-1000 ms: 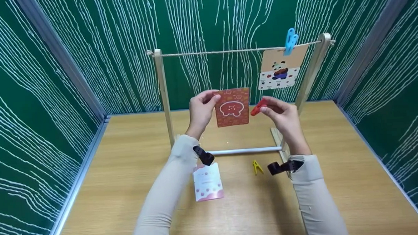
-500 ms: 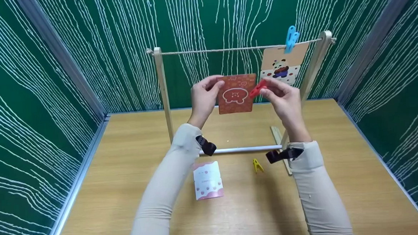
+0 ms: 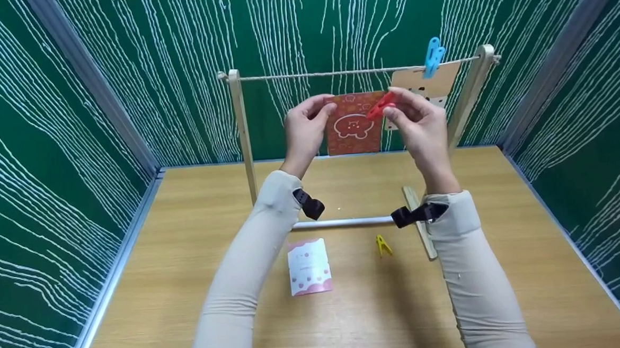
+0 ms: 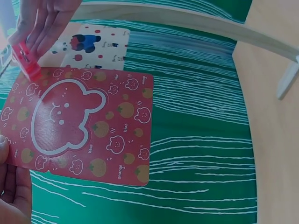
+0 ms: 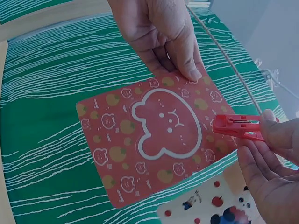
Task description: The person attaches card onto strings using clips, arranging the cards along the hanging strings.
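My left hand (image 3: 306,132) pinches a red card (image 3: 354,132) with a white-outlined bear by its upper left edge, thumb in front. The card hangs upright just below the rope (image 3: 305,75). In my right hand (image 3: 423,131) a red clothespin (image 3: 380,105) is pinched between thumb and fingers, its tip in front of the card's upper right part. In the right wrist view the clothespin (image 5: 238,125) overlaps the card (image 5: 168,123) near its edge; whether they touch I cannot tell. Behind my right hand, a panda card (image 4: 96,46) hangs on the rope from a blue clothespin (image 3: 433,57).
The rope runs between two wooden posts (image 3: 244,135) of a stand with a white bar (image 3: 344,222) low down. On the wooden table (image 3: 187,265) lie a white and pink card (image 3: 309,267) and a yellow clothespin (image 3: 382,245). Green walls with white lines surround it.
Both hands have risen toward the rope, carrying the red card and red clothespin up and slightly right. The clothespin, first beside the card, now overlaps its upper right part.
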Available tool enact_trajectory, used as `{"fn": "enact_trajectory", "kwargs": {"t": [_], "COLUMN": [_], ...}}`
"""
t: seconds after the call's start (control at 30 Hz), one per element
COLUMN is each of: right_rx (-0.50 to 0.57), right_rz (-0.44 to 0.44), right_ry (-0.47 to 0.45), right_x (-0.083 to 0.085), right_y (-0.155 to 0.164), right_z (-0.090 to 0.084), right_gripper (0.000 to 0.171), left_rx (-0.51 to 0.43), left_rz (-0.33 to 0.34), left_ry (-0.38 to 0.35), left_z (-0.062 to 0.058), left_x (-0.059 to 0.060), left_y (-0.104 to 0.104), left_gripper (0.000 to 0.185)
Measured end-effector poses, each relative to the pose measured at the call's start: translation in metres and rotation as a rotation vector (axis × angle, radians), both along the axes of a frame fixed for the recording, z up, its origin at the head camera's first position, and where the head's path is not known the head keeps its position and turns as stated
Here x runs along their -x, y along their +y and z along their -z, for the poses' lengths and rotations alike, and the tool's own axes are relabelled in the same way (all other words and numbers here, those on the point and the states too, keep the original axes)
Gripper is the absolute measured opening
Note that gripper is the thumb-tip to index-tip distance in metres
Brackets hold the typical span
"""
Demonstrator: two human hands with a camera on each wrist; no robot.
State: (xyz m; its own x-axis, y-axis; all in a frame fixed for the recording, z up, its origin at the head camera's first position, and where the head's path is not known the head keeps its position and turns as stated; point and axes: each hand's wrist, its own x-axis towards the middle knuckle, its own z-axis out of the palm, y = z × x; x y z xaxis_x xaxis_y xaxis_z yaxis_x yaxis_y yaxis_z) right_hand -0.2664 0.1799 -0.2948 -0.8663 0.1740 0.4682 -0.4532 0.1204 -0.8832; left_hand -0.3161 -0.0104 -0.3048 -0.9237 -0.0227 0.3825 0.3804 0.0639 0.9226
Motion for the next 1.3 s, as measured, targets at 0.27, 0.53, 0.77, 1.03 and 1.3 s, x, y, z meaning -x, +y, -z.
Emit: {"fn": "enact_trajectory", "kwargs": {"t": [0.27, 0.53, 0.77, 1.03, 1.3], "right_rx": [0.015, 0.066, 0.035, 0.032, 0.049], "right_rz": [0.002, 0.010, 0.061, 0.093, 0.105], "right_ry": [0.075, 0.135, 0.221, 0.305, 0.312], "right_x": [0.002, 0.003, 0.004, 0.008, 0.012], "right_y": [-0.006, -0.005, -0.009, -0.009, -0.012], "right_z": [-0.013, -0.029, -0.038, -0.041, -0.049], "right_gripper": [0.036, 0.035, 0.036, 0.033, 0.029], "left_rx": [-0.007, -0.008, -0.020, -0.011, -0.008], "left_rz": [-0.006, -0.002, -0.008, -0.026, -0.021], "left_ry": [0.029, 0.033, 0.045, 0.063, 0.072], "left_z": [-0.011, -0.019, -0.023, -0.025, -0.027], "left_x": [0.001, 0.002, 0.000, 0.001, 0.003], "left_y": [0.003, 0.004, 0.006, 0.011, 0.013], "left_gripper": [0.025, 0.027, 0.028, 0.027, 0.026]}}
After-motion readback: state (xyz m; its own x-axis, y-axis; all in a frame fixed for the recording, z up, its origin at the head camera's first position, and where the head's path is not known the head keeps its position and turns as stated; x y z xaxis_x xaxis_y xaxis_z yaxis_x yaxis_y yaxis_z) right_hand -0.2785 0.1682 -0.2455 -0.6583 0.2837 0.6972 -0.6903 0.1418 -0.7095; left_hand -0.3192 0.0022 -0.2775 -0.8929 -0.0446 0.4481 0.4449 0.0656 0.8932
